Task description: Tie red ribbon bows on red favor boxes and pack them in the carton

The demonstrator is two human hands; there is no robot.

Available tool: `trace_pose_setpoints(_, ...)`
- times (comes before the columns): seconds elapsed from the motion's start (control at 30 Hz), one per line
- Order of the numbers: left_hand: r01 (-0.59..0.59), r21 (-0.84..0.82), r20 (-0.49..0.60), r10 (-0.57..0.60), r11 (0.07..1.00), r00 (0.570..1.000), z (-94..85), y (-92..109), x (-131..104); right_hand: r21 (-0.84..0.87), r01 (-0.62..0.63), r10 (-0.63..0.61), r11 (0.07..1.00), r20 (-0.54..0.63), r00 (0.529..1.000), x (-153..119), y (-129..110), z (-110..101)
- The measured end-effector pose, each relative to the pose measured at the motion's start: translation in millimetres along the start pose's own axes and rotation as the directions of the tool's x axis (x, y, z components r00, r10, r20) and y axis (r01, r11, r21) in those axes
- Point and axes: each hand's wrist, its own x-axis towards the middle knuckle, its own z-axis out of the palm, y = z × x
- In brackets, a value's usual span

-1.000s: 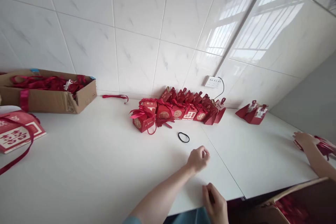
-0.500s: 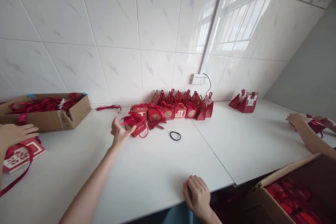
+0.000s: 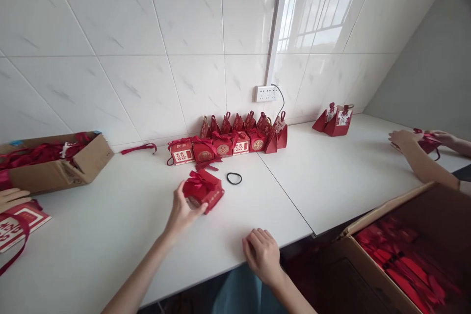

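My left hand (image 3: 186,211) grips a red gift box (image 3: 211,191) with a ribbon bow on top, thumb on the near side and fingers behind it. The box is tilted, over the white table in front of the row. At the table's front edge rests my right hand (image 3: 263,254), fingers curled in a loose fist, with nothing to be seen in it. A black hair tie (image 3: 234,178) lies just right of the held box. Behind it stand several ribbon-tied red boxes (image 3: 223,148), with pointed red boxes (image 3: 238,121) at their back.
Left is a cardboard box (image 3: 47,176) of red ribbons. A co-worker's hand (image 3: 13,198) is over a flat red box (image 3: 27,223). At far right another person's hands (image 3: 406,138) hold a red box. A large carton (image 3: 368,274) of red items stands right, below the table edge.
My left hand has drawn the gift box away from the row, nearer to me and to the right. My right hand remains closed at the table edge. The camera view has shifted.
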Motion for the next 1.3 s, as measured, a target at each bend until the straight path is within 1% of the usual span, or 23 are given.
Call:
trace_pose_setpoints(0.07,-0.042,0.013,0.027,0.042,0.999,0.999,19.4,27,-33,0.195,-0.197,0.173,0.961,0.135,0.976,7,0,-10)
trace_pose_setpoints(0.13,-0.036,0.005,0.073,0.035,0.999,0.997,32.6,54,-60,0.366,-0.441,0.351,0.82,0.286,0.891,16,2,-24)
trace_pose_setpoints(0.17,-0.022,-0.026,0.119,0.025,0.999,0.993,36.2,66,-71,0.416,-0.532,0.419,0.738,0.335,0.844,20,4,-32)
trace_pose_setpoints(0.23,0.063,-0.102,0.2,-0.041,0.993,0.979,37.7,84,-84,0.46,-0.624,0.519,0.632,0.347,0.781,28,8,-48)
trace_pose_setpoints(0.27,0.121,-0.132,0.23,-0.088,0.984,0.969,36.7,89,-86,0.464,-0.64,0.557,0.612,0.322,0.766,30,10,-55)
trace_pose_setpoints(0.33,0.234,-0.148,0.27,-0.188,0.961,0.944,33.8,93,-82,0.44,-0.648,0.617,0.621,0.235,0.751,31,12,-67)
trace_pose_setpoints(0.43,0.299,-0.103,0.329,-0.251,0.949,0.91,33.3,91,-69,0.344,-0.621,0.635,0.704,0.086,0.767,28,6,-79)
trace_pose_setpoints(0.47,0.302,-0.089,0.351,-0.254,0.949,0.901,34.2,89,-65,0.313,-0.615,0.621,0.724,0.091,0.778,26,2,-81)
trace_pose_setpoints(0.5,0.3,-0.081,0.369,-0.251,0.95,0.895,35.3,87,-63,0.294,-0.618,0.605,0.729,0.147,0.783,25,-4,-83)
trace_pose_setpoints(0.53,0.297,-0.082,0.379,-0.245,0.951,0.892,36.2,86,-61,0.291,-0.639,0.588,0.712,0.25,0.769,24,-9,-84)
trace_pose_setpoints(0.57,0.292,-0.092,0.386,-0.237,0.952,0.892,36.6,86,-60,0.302,-0.678,0.569,0.671,0.376,0.731,24,-14,-83)
trace_pose_setpoints(0.63,0.277,-0.128,0.396,-0.207,0.952,0.895,35.5,87,-60,0.343,-0.784,0.52,0.518,0.601,0.607,24,-22,-79)
trace_pose_setpoints(0.7,0.254,-0.171,0.436,-0.158,0.952,0.886,32.4,90,-61,0.392,-0.862,0.474,0.321,0.721,0.505,27,-25,-73)
trace_pose_setpoints(0.73,0.242,-0.189,0.46,-0.132,0.952,0.878,30.8,91,-62,0.42,-0.878,0.455,0.229,0.752,0.478,29,-25,-69)
trace_pose_setpoints(0.77,0.23,-0.201,0.484,-0.108,0.952,0.869,29.4,93,-62,0.449,-0.881,0.437,0.148,0.769,0.466,31,-24,-66)
trace_pose_setpoints(0.8,0.222,-0.212,0.504,-0.088,0.952,0.859,28.6,95,-63,0.482,-0.872,0.421,0.081,0.776,0.469,34,-23,-63)
trace_pose_setpoints(0.87,0.216,-0.227,0.542,-0.061,0.95,0.838,28.8,98,-64,0.555,-0.832,0.406,-0.01,0.762,0.504,39,-20,-59)
trace_pose_setpoints(0.93,0.213,-0.212,0.559,-0.06,0.954,0.827,31.0,101,-66,0.61,-0.792,0.411,-0.037,0.732,0.544,42,-18,-59)
trace_pose_setpoints(1.03,0.163,-0.164,0.534,-0.051,0.973,0.844,35.2,105,-68,0.623,-0.782,0.396,-0.009,0.721,0.569,42,-15,-63)
trace_pose_setpoints(1.1,0.12,-0.17,0.519,-0.015,0.978,0.854,35.8,105,-67,0.613,-0.79,0.381,0.016,0.727,0.572,42,-9,-68)
trace_pose_setpoints(1.17,0.11,-0.204,0.495,0.005,0.973,0.869,33.2,102,-63,0.608,-0.793,0.408,0.041,0.714,0.569,41,2,-76)
trace_pose_setpoints(1.23,0.157,-0.237,0.472,-0.027,0.959,0.881,27.4,94,-56,0.619,-0.782,0.487,0.071,0.663,0.569,43,19,-86)
trace_pose_setpoints(1.3,0.27,-0.309,0.45,-0.11,0.912,0.886,18.8,85,-46,0.677,-0.732,0.601,0.08,0.553,0.577,47,41,-98)
